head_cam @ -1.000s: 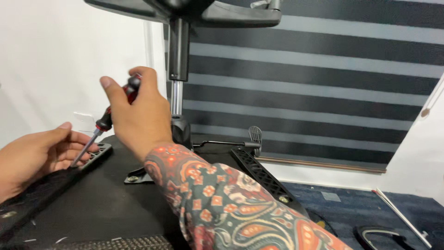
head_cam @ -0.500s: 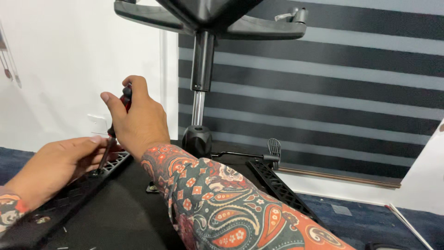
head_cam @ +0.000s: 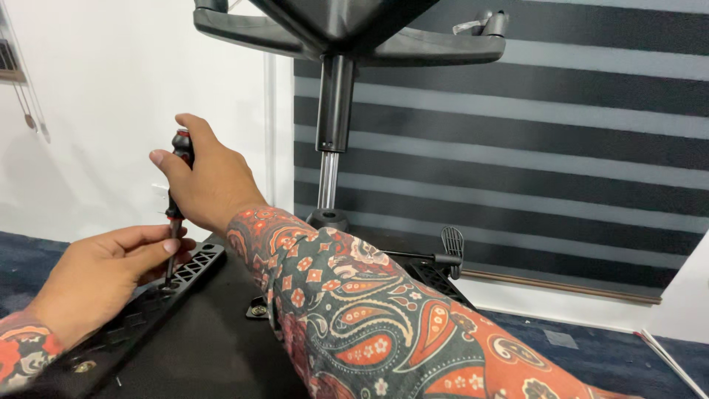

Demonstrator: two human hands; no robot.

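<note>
My right hand (head_cam: pixel 210 181) is wrapped around the screwdriver (head_cam: pixel 176 193) handle, shaft upright at the left edge of the overturned chair seat (head_cam: pixel 185 340). My left hand (head_cam: pixel 103 277) pinches the shaft low; I'd press straight down and keep the tip seated.

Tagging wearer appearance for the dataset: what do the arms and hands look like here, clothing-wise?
Both hands are bare: no gloves, and no rings or watch in view. The right hand comes out of a long sleeve in a dense paisley and floral print of red, orange, cream and dark teal, ending at the wrist. The left hand shows a cuff of the same print at the frame's lower left edge.
</note>
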